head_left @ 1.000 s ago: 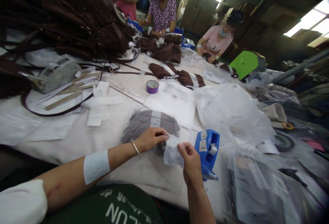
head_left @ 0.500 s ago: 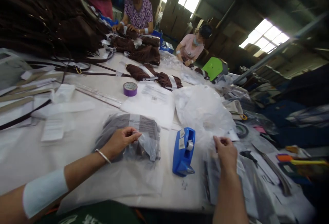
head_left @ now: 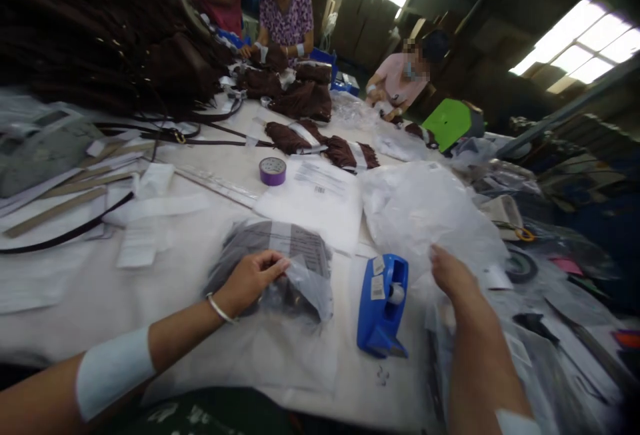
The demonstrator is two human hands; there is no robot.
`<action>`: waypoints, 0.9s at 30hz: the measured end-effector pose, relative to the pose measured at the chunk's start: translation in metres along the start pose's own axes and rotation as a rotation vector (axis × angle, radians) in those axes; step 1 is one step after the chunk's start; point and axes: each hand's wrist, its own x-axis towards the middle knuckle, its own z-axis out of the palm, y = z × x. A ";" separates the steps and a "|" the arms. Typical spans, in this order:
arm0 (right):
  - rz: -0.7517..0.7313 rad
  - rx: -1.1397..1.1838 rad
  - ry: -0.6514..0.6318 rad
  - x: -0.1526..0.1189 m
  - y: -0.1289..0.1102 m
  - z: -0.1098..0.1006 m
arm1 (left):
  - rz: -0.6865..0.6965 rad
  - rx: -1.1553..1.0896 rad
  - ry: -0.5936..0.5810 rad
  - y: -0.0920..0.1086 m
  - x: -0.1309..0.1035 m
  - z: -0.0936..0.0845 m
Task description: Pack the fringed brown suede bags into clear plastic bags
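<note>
My left hand (head_left: 256, 278) is closed in a pinch on the loose flap of a clear plastic bag (head_left: 310, 285). A dark grey folded item (head_left: 245, 242) lies inside that bag, seen through printed film. Its open, flatter end spreads toward my body. My right hand (head_left: 453, 278) hovers at the near edge of a pile of clear plastic bags (head_left: 430, 208); its fingers are mostly hidden behind the hand and blurred. Between the hands a blue tape dispenser (head_left: 383, 305) with a tape roll stands on the table.
A purple tape roll (head_left: 273, 171) sits beside a printed white sheet (head_left: 320, 188). Brown wrapped bundles (head_left: 350, 152) lie beyond. Straps and paper strips (head_left: 140, 222) cover the left side, below a heap of brown bags (head_left: 165, 55). Several people (head_left: 400, 78) work across the table.
The view has shifted, so the table things appear further right. My right hand has turned and moved up and away toward the bag pile. My left hand keeps its pinch on the flap.
</note>
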 end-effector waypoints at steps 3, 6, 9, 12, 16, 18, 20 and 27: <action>0.245 -0.138 0.129 -0.064 -0.040 -0.022 | 0.061 0.007 -0.047 0.002 -0.012 0.002; -0.042 0.344 0.012 -0.124 -0.119 -0.010 | 0.169 0.067 -0.126 0.007 -0.029 0.011; -0.158 0.858 -0.292 -0.159 -0.188 0.027 | 0.263 0.111 -0.162 0.013 -0.048 0.017; -0.072 1.053 -0.355 -0.172 -0.213 0.059 | 0.306 0.135 -0.188 0.012 -0.062 0.010; -0.076 1.048 -0.512 -0.184 -0.209 0.071 | 0.319 0.173 -0.220 0.001 -0.078 -0.012; -0.053 1.055 -0.492 -0.191 -0.207 0.071 | 0.338 0.219 -0.213 -0.009 -0.090 -0.022; 0.018 1.044 -0.377 -0.203 -0.209 0.071 | 0.425 0.354 -0.229 -0.021 -0.106 -0.030; -0.078 0.893 -0.425 -0.265 -0.233 0.080 | 0.678 0.728 -0.247 -0.059 -0.141 -0.040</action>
